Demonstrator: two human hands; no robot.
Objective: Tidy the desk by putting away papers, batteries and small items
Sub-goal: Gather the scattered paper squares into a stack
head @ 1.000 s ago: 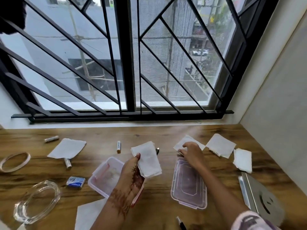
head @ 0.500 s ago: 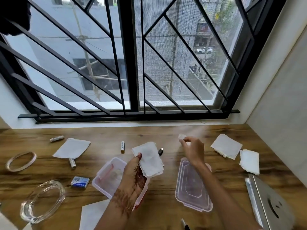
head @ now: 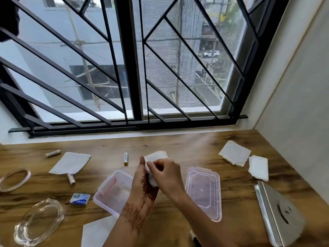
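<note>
My left hand (head: 144,184), marked with henna, holds a small stack of white papers (head: 156,156) above an open clear plastic box (head: 112,191). My right hand (head: 166,172) meets it and pinches the same papers from the right. More white papers lie at the left (head: 70,163), at the right (head: 235,155) (head: 259,167) and at the front edge (head: 97,232). Batteries lie loose on the wooden desk: one at the back left (head: 53,153), one by the left paper (head: 71,179), one in the middle (head: 126,158).
The box's clear lid (head: 203,191) lies right of my hands. A small blue packet (head: 80,198), a tape ring (head: 14,180) and a glass dish (head: 39,221) sit at the left. A metal stand (head: 279,214) lies at the right, a barred window behind.
My right hand picked a paper off the desk at the right and carried it left to the stack in my left hand. The camera shifted slightly.
</note>
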